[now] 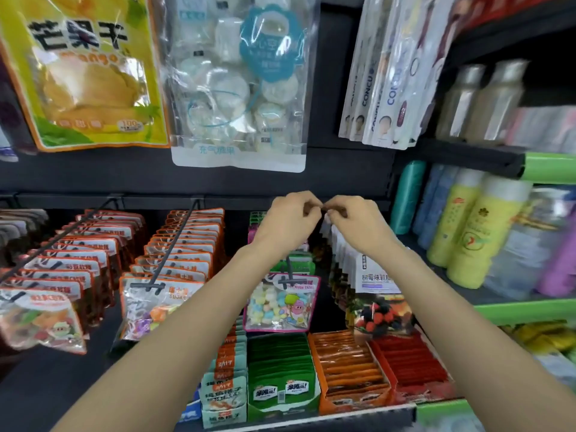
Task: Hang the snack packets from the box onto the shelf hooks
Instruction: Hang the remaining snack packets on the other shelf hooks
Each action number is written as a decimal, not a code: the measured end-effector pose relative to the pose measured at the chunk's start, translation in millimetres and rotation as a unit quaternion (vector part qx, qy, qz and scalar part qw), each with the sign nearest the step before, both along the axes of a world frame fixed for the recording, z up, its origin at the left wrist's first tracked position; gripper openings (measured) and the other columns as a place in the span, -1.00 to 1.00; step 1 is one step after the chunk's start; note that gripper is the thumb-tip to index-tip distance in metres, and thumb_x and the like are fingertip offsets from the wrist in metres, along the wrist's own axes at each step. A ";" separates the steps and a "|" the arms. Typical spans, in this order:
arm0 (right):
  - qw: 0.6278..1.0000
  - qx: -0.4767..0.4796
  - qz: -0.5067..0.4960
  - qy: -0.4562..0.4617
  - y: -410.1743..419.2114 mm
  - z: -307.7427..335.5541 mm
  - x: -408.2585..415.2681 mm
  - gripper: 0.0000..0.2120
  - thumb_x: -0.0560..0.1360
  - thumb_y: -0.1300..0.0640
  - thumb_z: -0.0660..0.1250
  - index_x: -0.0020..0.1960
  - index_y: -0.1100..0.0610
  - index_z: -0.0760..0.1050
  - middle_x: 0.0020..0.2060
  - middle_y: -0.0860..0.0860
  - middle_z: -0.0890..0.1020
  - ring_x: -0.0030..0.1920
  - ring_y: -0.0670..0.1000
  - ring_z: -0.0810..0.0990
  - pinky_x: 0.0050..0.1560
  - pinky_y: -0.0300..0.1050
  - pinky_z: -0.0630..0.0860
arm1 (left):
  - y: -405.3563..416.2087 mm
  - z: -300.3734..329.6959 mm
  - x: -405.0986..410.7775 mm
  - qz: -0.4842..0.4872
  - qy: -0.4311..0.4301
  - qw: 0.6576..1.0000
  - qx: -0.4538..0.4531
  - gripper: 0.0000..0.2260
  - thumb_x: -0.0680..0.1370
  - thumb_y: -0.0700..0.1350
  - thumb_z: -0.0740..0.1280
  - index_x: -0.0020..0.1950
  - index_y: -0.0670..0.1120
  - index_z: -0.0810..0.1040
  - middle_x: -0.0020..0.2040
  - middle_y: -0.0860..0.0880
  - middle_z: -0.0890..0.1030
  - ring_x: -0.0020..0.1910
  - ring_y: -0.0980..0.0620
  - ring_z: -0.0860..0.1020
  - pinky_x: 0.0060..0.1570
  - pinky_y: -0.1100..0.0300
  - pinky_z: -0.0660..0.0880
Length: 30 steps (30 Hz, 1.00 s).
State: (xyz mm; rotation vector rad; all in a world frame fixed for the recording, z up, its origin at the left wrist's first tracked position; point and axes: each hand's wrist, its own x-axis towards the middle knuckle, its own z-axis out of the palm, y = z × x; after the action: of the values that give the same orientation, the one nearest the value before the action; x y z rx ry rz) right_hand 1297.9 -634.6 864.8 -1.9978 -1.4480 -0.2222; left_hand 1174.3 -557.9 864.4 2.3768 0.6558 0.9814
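My left hand (288, 222) and my right hand (355, 222) are raised together at the back of the hook rail, fingertips meeting. Both pinch the top of the rearmost packet in a hanging row of berry snack packets (378, 288); the pinched spot is small, dark and mostly hidden by the fingers. That row's hook is covered by the packets and my right hand. Left of it a pink marshmallow packet (280, 304) hangs at the front of its own hook. Below stand open display boxes of packets: green (280, 369), orange (346, 363) and red (411, 366).
Two long black hooks (184, 238) at the left carry full rows of orange-edged candy packets (162, 307). Above hang a yellow mango bag (87, 70) and a clear candy bag (240, 82). Bottles (467, 226) fill the shelves on the right.
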 end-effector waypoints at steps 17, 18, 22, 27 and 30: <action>0.973 -0.046 -0.058 0.220 -112.6 -70.9 88.0 -0.19 0.36 0.38 0.43 0.49 0.11 0.12 0.28 0.08 0.42 0.28 0.04 0.41 0.21 -0.19 0.35 | -68.8 -75.2 78.1 -0.031 0.186 0.978 -0.093 0.05 0.36 -0.15 0.53 0.54 -0.11 -0.23 0.53 -0.19 -0.04 0.48 -0.20 0.12 0.42 -0.02 0.23; 0.974 -0.044 -0.047 0.218 -110.1 -75.9 85.1 -0.09 0.32 0.37 0.48 0.51 0.12 0.05 0.22 0.02 0.43 0.25 -0.02 0.40 0.18 -0.24 0.35 | -66.5 -82.7 80.5 -0.030 0.187 0.977 -0.093 0.10 0.34 -0.14 0.55 0.53 -0.08 -0.26 0.53 -0.19 -0.09 0.49 -0.21 0.11 0.42 -0.06 0.22; 0.976 -0.012 0.000 0.217 -90.0 -103.9 88.0 0.22 0.11 0.25 0.59 0.53 0.12 -0.12 0.26 0.00 0.46 0.25 -0.01 0.44 0.27 -0.06 0.40 | -59.3 -103.9 88.5 -0.033 0.160 0.984 -0.065 0.13 0.31 -0.18 0.55 0.53 -0.03 -0.29 0.53 -0.18 -0.11 0.45 -0.23 0.21 0.32 -0.09 0.35; 0.978 0.010 -0.002 0.210 -79.0 -110.7 95.5 0.12 0.23 0.32 0.55 0.54 0.06 -0.12 0.32 -0.09 0.38 0.28 -0.11 0.36 0.22 -0.24 0.30 | -49.2 -118.4 99.0 -0.043 0.112 0.990 -0.068 0.08 0.33 -0.22 0.53 0.54 0.00 -0.23 0.52 -0.16 0.00 0.44 -0.13 0.23 0.32 -0.02 0.36; 0.976 0.027 0.007 0.218 -72.0 -107.0 97.6 0.05 0.26 0.36 0.51 0.54 0.09 -0.05 0.29 -0.07 0.41 0.25 -0.07 0.41 0.24 -0.19 0.36 | -47.6 -119.9 104.9 -0.020 0.095 0.993 -0.068 0.05 0.35 -0.23 0.52 0.54 0.01 -0.20 0.52 -0.13 0.03 0.42 -0.13 0.28 0.28 -0.01 0.40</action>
State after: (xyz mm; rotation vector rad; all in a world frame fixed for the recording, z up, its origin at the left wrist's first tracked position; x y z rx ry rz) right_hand 1395.4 -706.7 757.8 -1.8455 -1.1594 0.1742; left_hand 1279.2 -605.5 744.5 2.3695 0.7180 0.6760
